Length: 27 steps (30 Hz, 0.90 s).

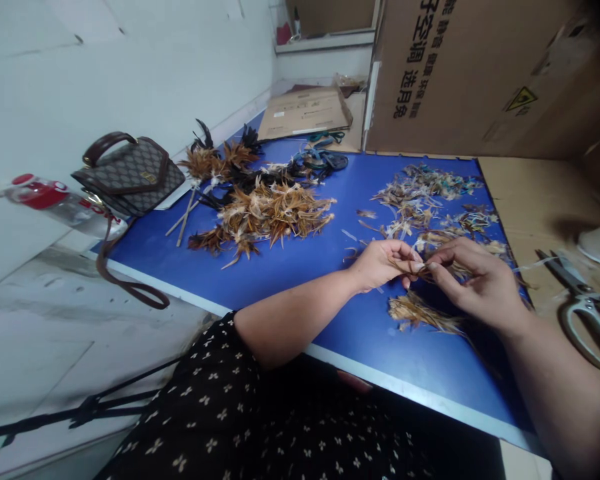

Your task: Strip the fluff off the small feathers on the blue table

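My left hand (386, 264) and my right hand (473, 281) meet over the blue board (300, 280), fingertips pinched together on a small brown feather (420, 267). Just below the hands lies a small bundle of tan feathers (423, 315). A large pile of brown and orange feathers (265, 215) sits to the left. Scattered feather scraps (430, 200) lie beyond my hands.
A patterned handbag (130, 175) with a dangling strap and a plastic bottle (60, 203) sit at the board's left corner. Scissors (587, 310) rest on the cardboard at the right. A big cardboard box (485, 73) stands behind, with a flat carton (305, 112) beside it.
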### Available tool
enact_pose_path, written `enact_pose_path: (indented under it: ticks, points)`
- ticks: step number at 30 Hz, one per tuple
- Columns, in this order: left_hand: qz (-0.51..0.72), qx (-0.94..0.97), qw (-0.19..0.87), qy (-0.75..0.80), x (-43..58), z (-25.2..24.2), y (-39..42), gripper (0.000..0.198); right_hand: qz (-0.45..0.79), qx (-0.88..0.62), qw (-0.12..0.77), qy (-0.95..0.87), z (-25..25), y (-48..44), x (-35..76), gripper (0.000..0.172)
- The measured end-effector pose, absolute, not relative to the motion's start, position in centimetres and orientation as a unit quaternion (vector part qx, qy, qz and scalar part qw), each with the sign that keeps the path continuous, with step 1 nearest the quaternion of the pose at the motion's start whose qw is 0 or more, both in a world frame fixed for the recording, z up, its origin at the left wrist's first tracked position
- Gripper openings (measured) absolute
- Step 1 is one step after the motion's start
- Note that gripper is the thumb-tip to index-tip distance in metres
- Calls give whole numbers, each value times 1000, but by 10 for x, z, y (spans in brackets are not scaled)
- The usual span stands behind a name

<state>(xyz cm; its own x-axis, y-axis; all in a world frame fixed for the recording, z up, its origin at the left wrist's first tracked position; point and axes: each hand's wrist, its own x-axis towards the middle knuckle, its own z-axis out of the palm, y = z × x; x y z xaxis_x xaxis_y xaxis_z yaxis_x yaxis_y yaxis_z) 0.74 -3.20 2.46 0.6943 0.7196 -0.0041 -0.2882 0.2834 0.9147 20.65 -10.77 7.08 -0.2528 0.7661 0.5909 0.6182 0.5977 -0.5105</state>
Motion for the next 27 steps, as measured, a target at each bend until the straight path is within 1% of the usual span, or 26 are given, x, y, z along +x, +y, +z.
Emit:
enact_pose_path:
  ticks: [6, 10, 11, 13, 16, 19, 23, 27]
  points:
    - [356, 487, 768, 213, 7, 20, -30, 66, 68, -408, 424, -806, 69, -107, 205, 5]
    - [381, 481, 757, 225, 8, 16, -29, 59, 92, -415, 434, -794, 63, -105, 208, 2]
    - [385, 485, 752, 225, 8, 16, -29, 57, 101, -427, 435, -786, 61, -105, 209, 4]
    - [394, 498, 742, 214, 8, 14, -29, 54, 130, -458, 431, -767, 55, -105, 211, 12]
    - [401, 521, 729, 193, 9, 12, -30, 51, 212, -508, 418, -723, 47, -104, 212, 27]
    - [409, 537, 715, 183, 10, 11, -30, 51, 268, -532, 426, -680, 42, -104, 211, 36]
    - [430, 551, 691, 182, 11, 11, -31, 46, 270, -534, 443, -667, 43, -104, 209, 39]
    - [463, 564, 655, 195, 11, 13, -33, 43, 259, -530, 457, -665, 47, -104, 207, 34]
